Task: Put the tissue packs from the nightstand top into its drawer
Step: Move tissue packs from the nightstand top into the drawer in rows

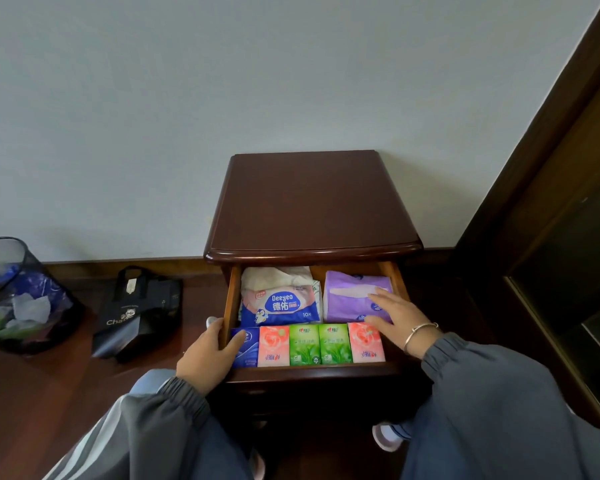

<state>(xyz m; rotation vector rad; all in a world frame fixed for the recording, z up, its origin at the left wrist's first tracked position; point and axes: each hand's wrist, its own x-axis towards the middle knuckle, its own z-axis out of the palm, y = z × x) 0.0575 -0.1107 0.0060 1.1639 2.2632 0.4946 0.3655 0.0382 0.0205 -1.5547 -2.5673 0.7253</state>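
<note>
The dark wooden nightstand (pixel 309 206) has a bare top, and its drawer (pixel 397 282) is pulled out. Along the drawer's front lies a row of small tissue packs: a blue one (pixel 248 351), a pink one (pixel 273 345), two green ones (pixel 305 344) and another pink one (pixel 365 342). Behind them sit a blue and pink Deeyeo wipes pack (pixel 280 304) and a purple tissue pack (pixel 352 296). My left hand (pixel 208 355) grips the drawer's left front corner, thumb over the blue pack. My right hand (pixel 394 315) rests flat, fingers apart, on the purple pack.
A black mesh waste bin (pixel 18 292) with crumpled paper stands on the wooden floor at the left. A black paper bag (pixel 139 313) lies between the bin and the nightstand. A dark wooden frame (pixel 548 202) rises at the right. My knees and shoes are below the drawer.
</note>
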